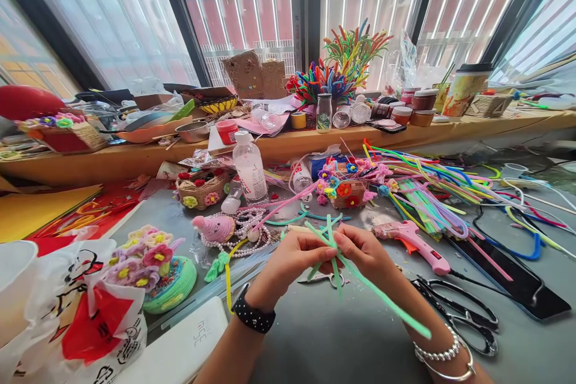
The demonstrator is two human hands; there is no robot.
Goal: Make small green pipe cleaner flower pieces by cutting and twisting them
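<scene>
Mint-green pipe cleaners [389,305], crossed over one another in a star-like bunch, are pinched between my two hands above the grey table. My left hand [302,252] grips the crossing from the left, thumb and fingers pressed together. On the other side, my right hand [363,251] pinches the same bunch close to its middle. One long strand trails down to the right under my right wrist, and shorter ends stick up and down. Beneath the hands lies a small pair of scissors [335,280], partly hidden by them.
To the right are a pink glue gun [416,243], black-handled scissors [468,312], a dark phone-like slab [517,282] and many coloured pipe cleaners [436,192]. A clear bottle [250,171], pearl strings [258,231], a green flower pot [173,285] and a white box [189,342] stand left.
</scene>
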